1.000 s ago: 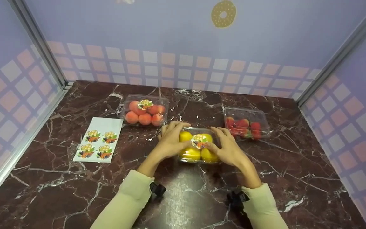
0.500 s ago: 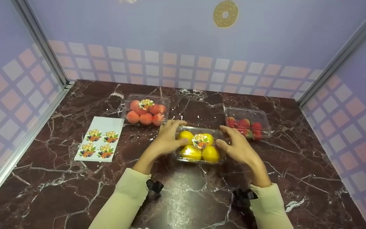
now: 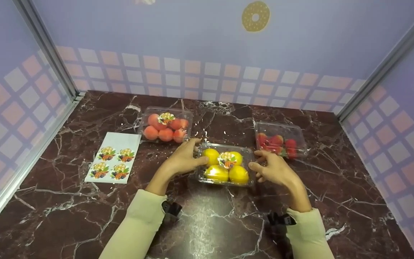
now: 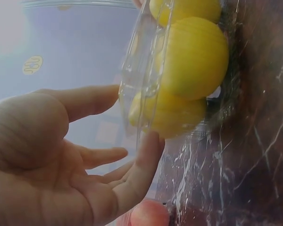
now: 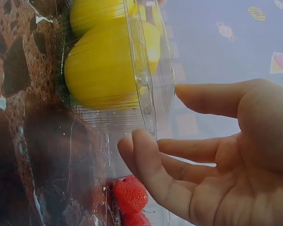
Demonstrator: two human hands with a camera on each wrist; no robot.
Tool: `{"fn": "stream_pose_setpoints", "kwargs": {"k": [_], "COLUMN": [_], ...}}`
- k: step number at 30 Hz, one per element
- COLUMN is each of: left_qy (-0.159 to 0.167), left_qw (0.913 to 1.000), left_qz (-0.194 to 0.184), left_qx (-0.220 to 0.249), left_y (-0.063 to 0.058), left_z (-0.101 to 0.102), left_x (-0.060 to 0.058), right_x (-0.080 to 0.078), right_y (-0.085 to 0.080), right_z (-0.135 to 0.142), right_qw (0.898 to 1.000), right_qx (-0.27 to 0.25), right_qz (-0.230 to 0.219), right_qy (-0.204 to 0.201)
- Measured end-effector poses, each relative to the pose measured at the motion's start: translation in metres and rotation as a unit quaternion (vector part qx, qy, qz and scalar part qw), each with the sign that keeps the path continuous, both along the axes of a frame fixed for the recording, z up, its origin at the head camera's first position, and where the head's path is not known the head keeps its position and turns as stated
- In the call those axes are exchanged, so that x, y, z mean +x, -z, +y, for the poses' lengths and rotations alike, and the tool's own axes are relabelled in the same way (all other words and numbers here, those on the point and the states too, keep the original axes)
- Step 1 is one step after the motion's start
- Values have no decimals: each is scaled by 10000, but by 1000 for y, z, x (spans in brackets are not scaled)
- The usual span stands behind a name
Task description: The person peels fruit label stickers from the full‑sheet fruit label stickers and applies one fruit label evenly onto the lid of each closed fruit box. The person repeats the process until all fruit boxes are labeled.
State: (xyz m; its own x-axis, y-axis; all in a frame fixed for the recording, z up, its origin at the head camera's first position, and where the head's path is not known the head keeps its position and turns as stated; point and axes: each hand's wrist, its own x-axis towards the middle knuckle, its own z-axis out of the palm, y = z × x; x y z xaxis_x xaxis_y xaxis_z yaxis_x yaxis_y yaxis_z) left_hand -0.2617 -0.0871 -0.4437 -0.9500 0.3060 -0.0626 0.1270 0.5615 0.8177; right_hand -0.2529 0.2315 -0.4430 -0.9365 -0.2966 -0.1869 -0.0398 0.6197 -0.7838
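A clear plastic clamshell box (image 3: 225, 183) of yellow lemons (image 3: 217, 173) lies lid-shut on the table, with a fruit sticker (image 3: 227, 160) on top. At its left side is my left hand (image 3: 182, 158); in the left wrist view its thumb (image 4: 96, 100) reaches the lid's edge and a fingertip overlaps the rim. My right hand (image 3: 276, 168) stands at the opposite side, fingers relaxed. The right wrist view shows that thumb (image 5: 203, 99) right at the lid edge and the other fingers loosely bent beside the rim (image 5: 144, 80).
A sheet of several fruit stickers (image 3: 113, 158) lies at left. Behind it, a stickered box of round orange-red fruit (image 3: 165, 135) stands back left. The strawberry box (image 3: 280, 127) sits back right. Patterned walls (image 3: 210, 43) enclose the dark marble table (image 3: 67, 216).
Both hands have drawn outward from the lemon box's lid to its sides. The right thumb has left the sticker area, and more of the lid shows. The lemon box appears nearly unmoved.
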Motion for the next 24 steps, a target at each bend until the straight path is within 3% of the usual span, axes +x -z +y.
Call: {"fn": "stream_pose_setpoints", "kwargs": {"k": [9,24], "left_qy": [-6,146], "left_qw": [9942,9934], "left_qz": [-825,-855], "left_qx": [686,746], "left_y": [-1,0], "left_z": [-6,-6], "left_x": [0,-2], "right_x": [0,0], "right_y": [-3,0], "right_z": [0,-1], "right_qw": [9996,9998], "right_qx": [-173,-155], "right_qz": [-222,-107], "right_qy": [-84,-78]}}
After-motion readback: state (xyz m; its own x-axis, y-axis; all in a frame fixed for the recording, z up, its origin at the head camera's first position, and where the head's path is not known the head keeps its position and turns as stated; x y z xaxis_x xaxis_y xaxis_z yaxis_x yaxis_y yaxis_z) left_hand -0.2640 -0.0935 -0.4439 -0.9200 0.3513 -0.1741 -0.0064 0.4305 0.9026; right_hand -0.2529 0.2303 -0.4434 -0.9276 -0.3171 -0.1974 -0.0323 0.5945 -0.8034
